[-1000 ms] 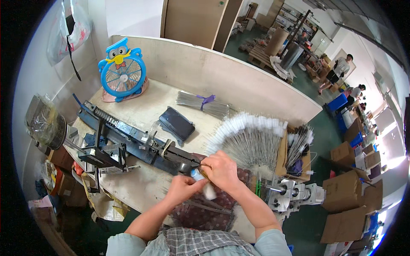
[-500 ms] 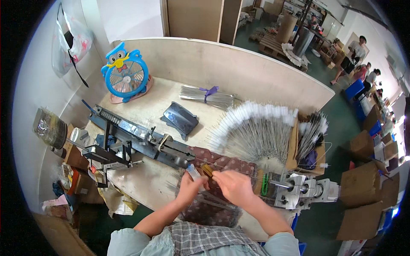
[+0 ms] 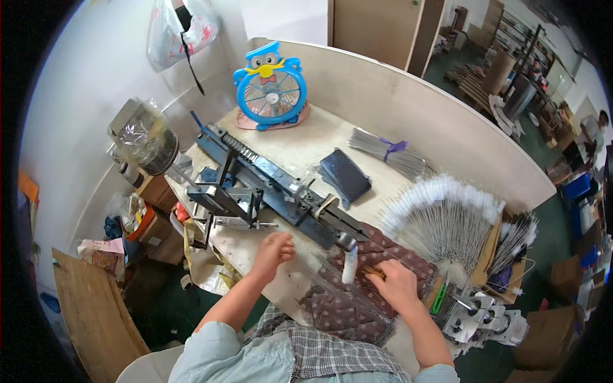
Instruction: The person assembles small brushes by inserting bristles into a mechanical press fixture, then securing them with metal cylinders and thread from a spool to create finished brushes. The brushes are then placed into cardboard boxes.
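Left hand (image 3: 273,247) rests curled at the workbench (image 3: 306,143) front edge; right hand (image 3: 397,285) pinches a white-tipped wire brush (image 3: 350,264) beside the blue clamping machine (image 3: 281,188).

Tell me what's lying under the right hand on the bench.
The right hand rests on a dotted maroon cloth spread over the workbench, beside a white tube. Whatever the palm covers is hidden.

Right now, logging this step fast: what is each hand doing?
Left hand: curled loosely on the table, nothing visibly held.
Right hand: on the dotted cloth, grip cannot be told.
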The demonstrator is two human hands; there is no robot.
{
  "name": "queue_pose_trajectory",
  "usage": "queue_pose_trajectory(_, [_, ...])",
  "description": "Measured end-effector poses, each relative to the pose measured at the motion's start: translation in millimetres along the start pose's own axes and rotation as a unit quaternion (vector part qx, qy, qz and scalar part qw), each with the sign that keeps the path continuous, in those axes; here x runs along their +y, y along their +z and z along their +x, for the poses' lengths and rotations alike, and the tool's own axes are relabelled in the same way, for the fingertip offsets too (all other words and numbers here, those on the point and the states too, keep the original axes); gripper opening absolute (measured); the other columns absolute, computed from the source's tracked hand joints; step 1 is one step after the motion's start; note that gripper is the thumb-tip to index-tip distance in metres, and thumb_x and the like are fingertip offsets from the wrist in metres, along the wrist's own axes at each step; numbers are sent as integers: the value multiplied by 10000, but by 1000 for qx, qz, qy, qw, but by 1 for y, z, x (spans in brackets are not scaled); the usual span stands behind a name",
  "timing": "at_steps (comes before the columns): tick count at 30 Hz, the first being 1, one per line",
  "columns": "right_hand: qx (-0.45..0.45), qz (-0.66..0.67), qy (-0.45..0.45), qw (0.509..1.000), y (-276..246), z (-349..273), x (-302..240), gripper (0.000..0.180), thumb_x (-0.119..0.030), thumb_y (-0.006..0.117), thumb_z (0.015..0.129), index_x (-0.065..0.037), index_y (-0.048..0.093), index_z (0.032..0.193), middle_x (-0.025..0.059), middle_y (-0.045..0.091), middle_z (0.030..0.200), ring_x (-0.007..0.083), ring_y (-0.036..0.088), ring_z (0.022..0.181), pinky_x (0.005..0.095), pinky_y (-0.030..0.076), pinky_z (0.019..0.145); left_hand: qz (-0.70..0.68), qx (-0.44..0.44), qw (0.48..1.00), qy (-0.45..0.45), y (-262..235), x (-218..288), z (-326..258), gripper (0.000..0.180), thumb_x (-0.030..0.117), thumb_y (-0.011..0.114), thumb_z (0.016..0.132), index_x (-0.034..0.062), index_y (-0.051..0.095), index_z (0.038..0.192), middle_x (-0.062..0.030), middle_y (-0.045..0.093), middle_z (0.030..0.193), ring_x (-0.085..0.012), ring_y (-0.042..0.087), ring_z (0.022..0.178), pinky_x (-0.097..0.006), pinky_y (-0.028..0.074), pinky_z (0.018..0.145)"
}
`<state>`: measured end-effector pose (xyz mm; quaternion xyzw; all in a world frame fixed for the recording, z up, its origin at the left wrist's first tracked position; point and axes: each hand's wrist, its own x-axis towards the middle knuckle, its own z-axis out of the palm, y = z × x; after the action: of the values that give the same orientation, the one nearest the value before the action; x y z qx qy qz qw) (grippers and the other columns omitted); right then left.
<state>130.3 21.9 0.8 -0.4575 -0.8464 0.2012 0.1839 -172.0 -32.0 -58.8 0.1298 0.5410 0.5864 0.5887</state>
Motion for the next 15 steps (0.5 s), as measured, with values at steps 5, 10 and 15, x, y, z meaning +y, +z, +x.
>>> queue_pose_trajectory(5, [-34, -4, 12, 999, -7, 1, -6, 226, -246, 714, 739, -57, 640, 837, 97, 594, 786, 293, 607, 715, 377, 489, 613, -116, 92, 988, -33, -46, 26, -6, 266, 353, 599, 876, 89, 593, 913, 20, 574, 746, -95, 533, 642, -257, 438, 592])
queue_pose_trajectory(10, [-21, 36, -9, 999, -15, 1, -15, 187, -135, 692, 758, -32, 648, 909, 127, 596, 808, 315, 606, 733, 386, 485, 633, -150, 80, 985, -16, -54, 21, 2, 192, 290, 598, 880, 102, 617, 849, 24, 580, 703, -107, 531, 633, -263, 461, 640])
queue_pose_trajectory(15, [10, 81, -29, 996, -45, -9, -22, 183, -95, 680, 759, -29, 646, 926, 126, 611, 838, 320, 601, 730, 379, 483, 633, -158, 93, 983, 25, -33, 8, 1, 150, 215, 577, 854, 85, 598, 782, 2, 566, 671, -114, 511, 584, -251, 428, 594])
